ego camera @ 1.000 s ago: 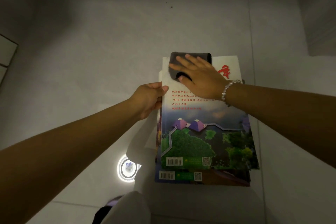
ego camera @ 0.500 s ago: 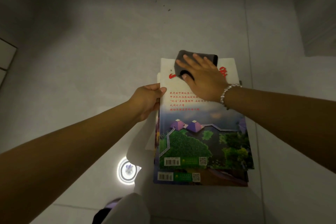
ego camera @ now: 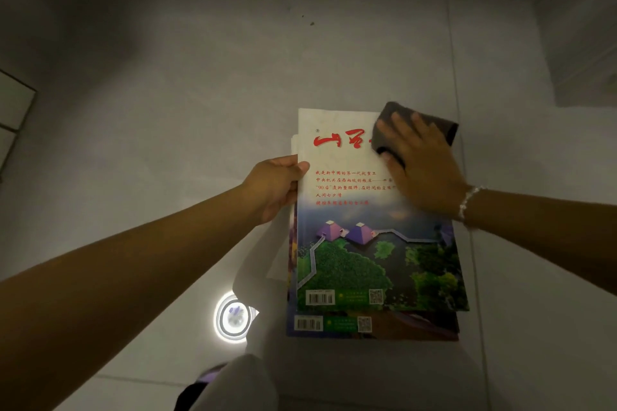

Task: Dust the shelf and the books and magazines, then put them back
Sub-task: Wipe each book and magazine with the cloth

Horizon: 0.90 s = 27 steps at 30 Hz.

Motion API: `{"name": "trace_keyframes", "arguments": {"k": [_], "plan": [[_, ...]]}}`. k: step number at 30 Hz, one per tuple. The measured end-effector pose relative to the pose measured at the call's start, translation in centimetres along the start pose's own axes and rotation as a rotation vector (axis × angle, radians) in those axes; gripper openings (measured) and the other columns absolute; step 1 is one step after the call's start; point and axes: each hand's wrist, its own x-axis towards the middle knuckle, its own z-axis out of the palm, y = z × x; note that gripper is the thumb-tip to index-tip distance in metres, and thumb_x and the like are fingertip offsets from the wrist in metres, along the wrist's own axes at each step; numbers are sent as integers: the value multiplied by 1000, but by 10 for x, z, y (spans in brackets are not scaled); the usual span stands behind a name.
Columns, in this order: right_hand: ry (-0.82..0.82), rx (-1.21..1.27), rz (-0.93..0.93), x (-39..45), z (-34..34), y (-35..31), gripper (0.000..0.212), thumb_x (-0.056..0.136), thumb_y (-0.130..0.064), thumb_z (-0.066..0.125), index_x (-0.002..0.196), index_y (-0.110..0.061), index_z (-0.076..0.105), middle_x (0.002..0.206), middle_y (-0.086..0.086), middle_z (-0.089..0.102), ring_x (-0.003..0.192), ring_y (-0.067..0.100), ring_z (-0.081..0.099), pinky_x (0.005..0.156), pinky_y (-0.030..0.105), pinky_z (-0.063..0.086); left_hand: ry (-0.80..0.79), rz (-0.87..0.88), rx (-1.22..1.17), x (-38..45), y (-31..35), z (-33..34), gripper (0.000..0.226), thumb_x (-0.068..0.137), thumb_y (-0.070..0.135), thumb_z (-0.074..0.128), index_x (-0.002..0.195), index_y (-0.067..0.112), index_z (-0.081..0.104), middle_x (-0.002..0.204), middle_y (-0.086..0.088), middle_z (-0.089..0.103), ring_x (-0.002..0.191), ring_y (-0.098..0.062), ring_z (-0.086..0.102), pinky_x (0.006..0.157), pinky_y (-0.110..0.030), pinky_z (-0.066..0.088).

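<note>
Currently the left hand [ego camera: 277, 190] grips the stacked magazines' [ego camera: 374, 243] left edge above the floor [ego camera: 167, 110]; the right hand [ego camera: 424, 163] presses a cloth [ego camera: 444, 125] flat at the far right corner. Risk: hard wiping could slide the top magazine off.

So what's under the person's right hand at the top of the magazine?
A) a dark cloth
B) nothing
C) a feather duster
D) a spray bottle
A: the right hand presses flat on a dark cloth at the top right corner of the top magazine.
</note>
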Motion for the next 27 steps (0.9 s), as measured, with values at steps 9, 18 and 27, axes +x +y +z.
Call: {"name": "trace_keyframes", "arguments": {"k": [9, 18, 27], "plan": [[-70, -80, -263, -2, -3, 6, 59, 94, -47, 24, 147, -22, 30, 153, 6, 29, 142, 32, 21, 115, 44, 9, -121, -67, -138, -4, 4, 2, 22, 99, 13, 47, 118, 8, 56, 102, -6, 70, 87, -19, 68, 69, -32, 58], [-120, -93, -486, -51, 17, -43, 62, 93, -50, 28, 149, -25, 20, 154, 1, 22, 144, 27, 14, 117, 42, 3, -152, -83, -163, -5, 10, 3, 20, 97, 22, 52, 110, 10, 61, 90, -4, 74, 79, -17, 71, 69, -33, 60], [-40, -71, -376, -36, 10, -25, 58, 98, -52, 20, 147, -22, 29, 152, 4, 31, 141, 29, 23, 115, 41, 8, 20, -4, -151, -6, 14, 13, 15, 95, 9, 55, 106, 0, 60, 102, -13, 68, 77, -20, 68, 58, -28, 59]]}}
